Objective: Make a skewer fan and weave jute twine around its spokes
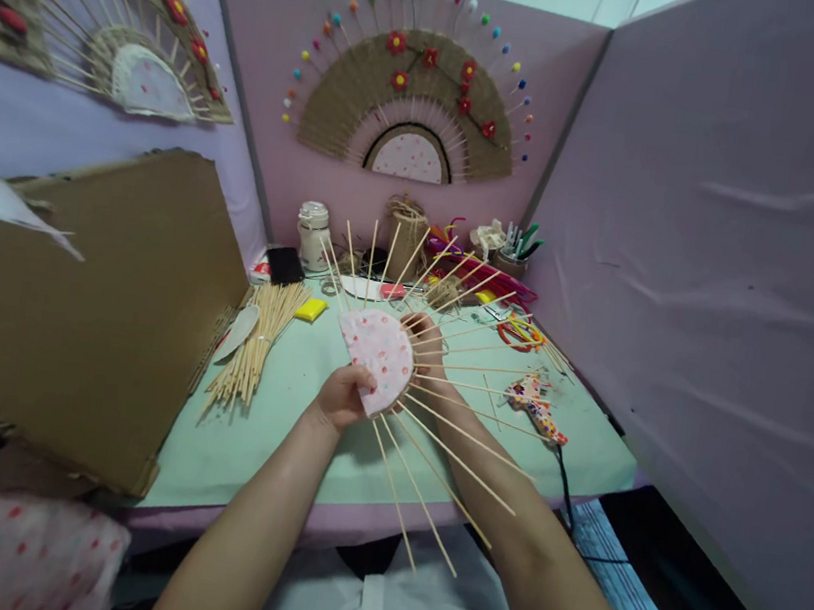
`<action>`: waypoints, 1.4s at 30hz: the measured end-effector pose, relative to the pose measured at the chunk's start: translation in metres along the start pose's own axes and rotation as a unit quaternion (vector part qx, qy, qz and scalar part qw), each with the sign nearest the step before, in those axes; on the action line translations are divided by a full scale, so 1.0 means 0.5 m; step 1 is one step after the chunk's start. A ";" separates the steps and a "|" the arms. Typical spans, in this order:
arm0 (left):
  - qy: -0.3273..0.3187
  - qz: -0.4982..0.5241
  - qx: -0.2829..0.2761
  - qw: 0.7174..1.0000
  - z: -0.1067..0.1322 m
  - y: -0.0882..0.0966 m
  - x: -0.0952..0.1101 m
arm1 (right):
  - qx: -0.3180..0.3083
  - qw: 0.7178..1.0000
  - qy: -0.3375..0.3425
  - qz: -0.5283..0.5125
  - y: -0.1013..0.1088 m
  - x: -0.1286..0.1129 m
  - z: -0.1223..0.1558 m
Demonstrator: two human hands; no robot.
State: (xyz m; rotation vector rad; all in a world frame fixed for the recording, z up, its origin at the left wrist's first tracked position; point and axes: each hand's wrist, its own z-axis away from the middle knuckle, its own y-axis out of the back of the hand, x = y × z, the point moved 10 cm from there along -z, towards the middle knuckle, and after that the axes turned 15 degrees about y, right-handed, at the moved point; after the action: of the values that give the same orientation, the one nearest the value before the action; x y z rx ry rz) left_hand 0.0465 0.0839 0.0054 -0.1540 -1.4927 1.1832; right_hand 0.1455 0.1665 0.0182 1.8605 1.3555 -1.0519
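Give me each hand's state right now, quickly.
Left hand: closed, holding the dotted half-disc.
Right hand: curled at its rim among the sticks; exact grip cannot be told.

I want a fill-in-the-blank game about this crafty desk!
1. The left hand holds the dotted half-circle with its ____ on the front.
2. In the picture, the glue gun lies to the ____ of the half-circle.
3. The small packet beside the stick bundle is ____.
4. The back-wall fan has ____ flowers.

Missing words: thumb; right; yellow; red.
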 end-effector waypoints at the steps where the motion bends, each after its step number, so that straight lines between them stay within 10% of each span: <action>1: -0.004 0.005 0.004 1.000 0.000 0.002 0.002 | -0.003 1.000 0.000 0.002 0.004 0.005 0.002; 10: -0.015 0.029 0.040 0.999 0.004 0.021 0.013 | 0.028 0.999 0.007 0.034 0.076 0.034 -0.012; 17: -0.030 0.040 0.040 0.998 0.003 0.016 0.017 | -0.012 0.998 0.063 -0.003 0.109 -0.040 -0.002; 26: -0.019 0.059 0.074 0.995 -0.001 0.025 0.011 | -0.217 0.957 0.003 -0.192 0.018 -0.089 0.047; 35: -0.009 0.118 0.102 0.988 -0.002 0.033 0.012 | -0.090 0.979 -0.020 -0.182 0.037 -0.035 0.039; 42: -0.022 0.101 0.179 0.978 0.001 0.058 0.011 | -0.103 0.966 -0.055 -0.229 0.017 -0.037 0.051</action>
State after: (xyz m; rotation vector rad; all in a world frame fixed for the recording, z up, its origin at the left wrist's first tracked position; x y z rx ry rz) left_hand 0.0300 0.1013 -0.0117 -0.0353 -1.2976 1.6096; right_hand 0.1442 0.1338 0.0215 1.3484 1.8015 -1.1628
